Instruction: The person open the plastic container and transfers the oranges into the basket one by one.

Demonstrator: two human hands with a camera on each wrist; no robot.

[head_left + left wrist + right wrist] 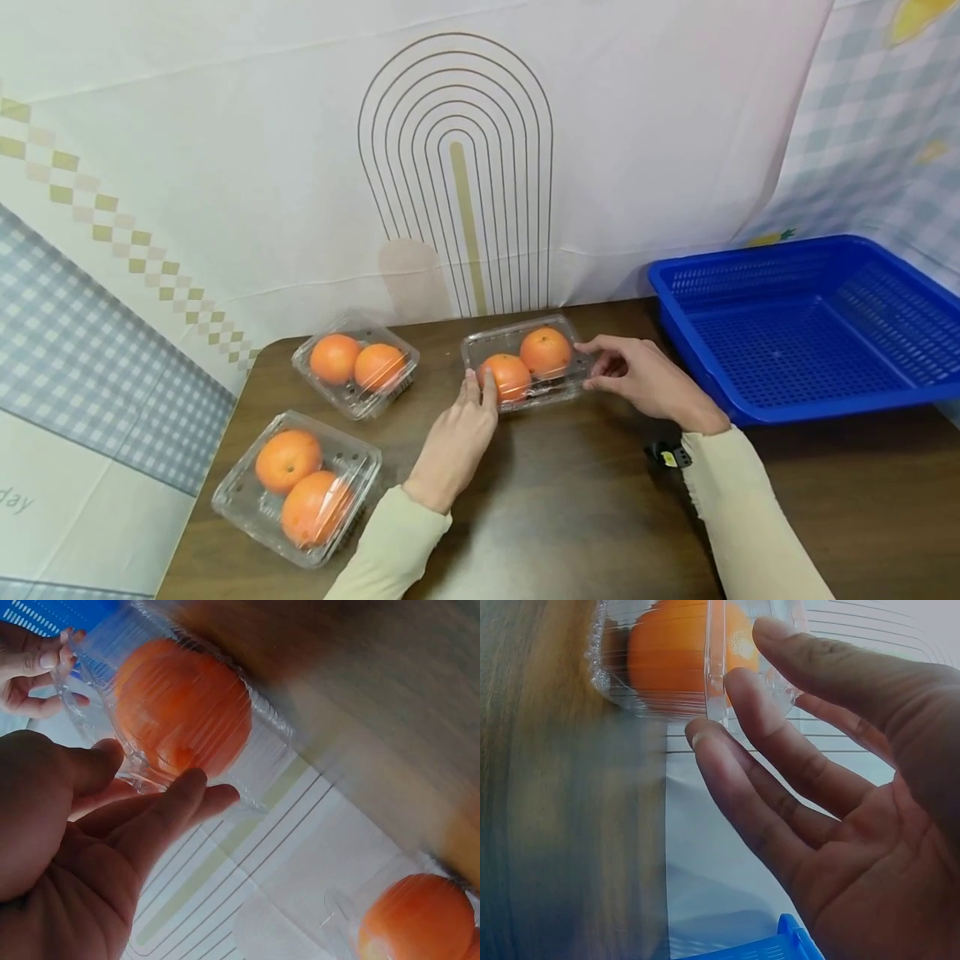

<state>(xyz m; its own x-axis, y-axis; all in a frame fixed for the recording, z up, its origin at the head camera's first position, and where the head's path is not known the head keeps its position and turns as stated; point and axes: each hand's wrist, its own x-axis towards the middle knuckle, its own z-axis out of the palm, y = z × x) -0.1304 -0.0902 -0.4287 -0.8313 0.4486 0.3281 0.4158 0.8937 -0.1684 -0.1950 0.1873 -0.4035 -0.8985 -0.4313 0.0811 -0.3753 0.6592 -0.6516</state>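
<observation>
A clear plastic clamshell box [491, 340] with two oranges [546, 352] in it sits near the back of the brown table, between both hands. My left hand [459, 433] grips its left end, fingers on the near corner; in the left wrist view the thumb and fingers [187, 791] are at the plastic edge. At the right end, my right hand [647, 377] holds the box with bent fingers and thumb. Close up in the right wrist view, the right thumb [810, 652] and fingertips lie along the box's rim, beside one orange.
Two more clear boxes with two oranges each stand to the left, one at the back [360, 406] and one nearer the front [243, 500]. A blue plastic basket [795, 412] stands at the right. Behind the table hangs a patterned cloth [285, 167].
</observation>
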